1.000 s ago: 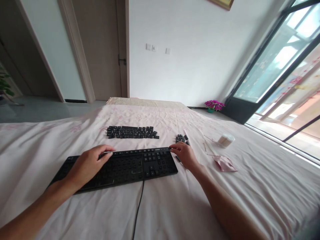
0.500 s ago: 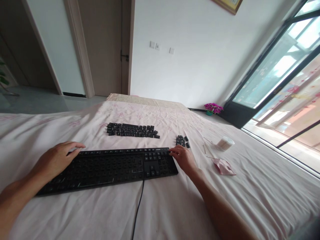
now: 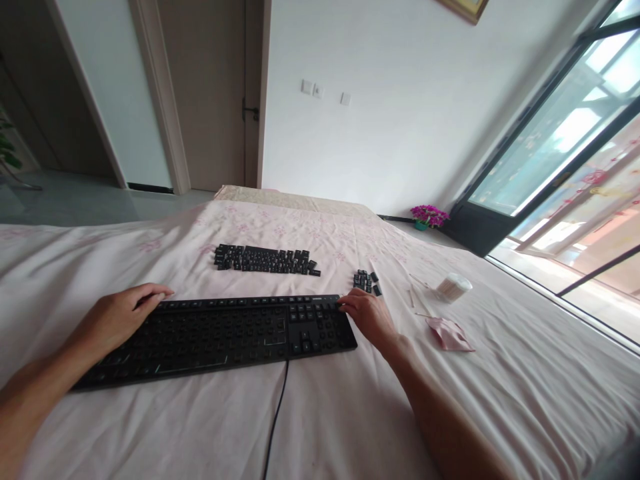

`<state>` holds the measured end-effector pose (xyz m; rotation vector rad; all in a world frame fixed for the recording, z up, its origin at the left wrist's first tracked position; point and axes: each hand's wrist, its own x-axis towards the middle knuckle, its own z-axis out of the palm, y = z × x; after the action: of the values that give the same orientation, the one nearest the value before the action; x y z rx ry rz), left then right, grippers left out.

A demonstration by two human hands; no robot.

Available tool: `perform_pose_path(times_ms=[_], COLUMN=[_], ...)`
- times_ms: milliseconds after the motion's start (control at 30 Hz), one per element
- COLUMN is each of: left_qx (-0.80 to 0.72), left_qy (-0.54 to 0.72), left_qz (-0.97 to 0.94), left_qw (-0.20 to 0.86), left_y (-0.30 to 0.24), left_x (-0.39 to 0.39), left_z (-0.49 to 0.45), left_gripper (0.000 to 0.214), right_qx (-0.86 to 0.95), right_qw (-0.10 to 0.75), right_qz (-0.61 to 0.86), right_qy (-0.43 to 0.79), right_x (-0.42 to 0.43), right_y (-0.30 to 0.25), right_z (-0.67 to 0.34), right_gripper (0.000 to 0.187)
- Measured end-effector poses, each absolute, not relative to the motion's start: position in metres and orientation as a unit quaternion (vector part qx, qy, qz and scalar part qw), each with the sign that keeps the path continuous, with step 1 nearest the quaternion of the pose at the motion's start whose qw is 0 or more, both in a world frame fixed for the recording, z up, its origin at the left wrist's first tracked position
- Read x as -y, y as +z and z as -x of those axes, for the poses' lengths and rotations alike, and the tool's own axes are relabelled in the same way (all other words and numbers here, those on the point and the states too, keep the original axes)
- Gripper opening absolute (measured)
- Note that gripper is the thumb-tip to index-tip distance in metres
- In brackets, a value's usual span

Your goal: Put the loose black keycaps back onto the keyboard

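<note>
A black wired keyboard (image 3: 225, 337) lies across the pink sheet in front of me. My left hand (image 3: 117, 320) rests on its left end, fingers stretched flat over the far left corner, nothing visible in them. My right hand (image 3: 367, 315) sits at the right end with bent fingers pressed on the far right corner. Beyond the keyboard, rows of loose black keycaps (image 3: 265, 260) are laid out, and a small cluster of keycaps (image 3: 367, 281) lies just past my right fingertips.
A round tub of cotton swabs (image 3: 453, 287), a few loose swabs and a crumpled pink wipe (image 3: 450, 333) lie to the right. The keyboard cable (image 3: 275, 413) runs toward me. A flower pot (image 3: 427, 215) stands on the floor by the glass doors.
My left hand slid from the middle of the keyboard's top row to its left end. A thin white stick seen at its fingertips earlier no longer shows. The right hand stayed put.
</note>
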<state>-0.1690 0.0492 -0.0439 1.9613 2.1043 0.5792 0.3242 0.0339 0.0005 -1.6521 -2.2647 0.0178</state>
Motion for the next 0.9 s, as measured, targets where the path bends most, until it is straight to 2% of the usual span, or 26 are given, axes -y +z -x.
perform_pose_path(times_ms=[200,467,567,633,800,900], left_qx=[-0.714,-0.708,-0.705,-0.703,-0.706,-0.707], left_qy=[0.191,0.202,0.201,0.201,0.2,0.2], left_qz=[-0.666,-0.67,-0.673,-0.675,-0.673,-0.673], left_qw=[0.099,0.099,0.099,0.099,0.092,0.089], left_y=[-0.043,-0.045,-0.046,-0.045,-0.043,-0.043], left_x=[-0.049,-0.049,-0.049,-0.048,-0.047,-0.047], left_z=[0.167,0.167,0.168,0.168,0.165,0.164], left_gripper=[0.038,0.038,0.038,0.038,0.039,0.038], right_qx=[0.797,0.817,0.818,0.814,0.772,0.755], right_qw=[0.171,0.089,0.086,0.111,0.241,0.281], right_qz=[0.579,0.564,0.56,0.563,0.588,0.591], right_qy=[0.006,-0.085,-0.1,-0.086,-0.011,0.029], right_x=[-0.033,-0.022,-0.02,-0.02,-0.026,-0.033], right_y=[-0.002,0.011,0.007,0.001,-0.021,-0.032], right_z=[-0.325,-0.308,-0.306,-0.309,-0.323,-0.329], right_gripper=[0.021,0.028,0.027,0.027,0.024,0.021])
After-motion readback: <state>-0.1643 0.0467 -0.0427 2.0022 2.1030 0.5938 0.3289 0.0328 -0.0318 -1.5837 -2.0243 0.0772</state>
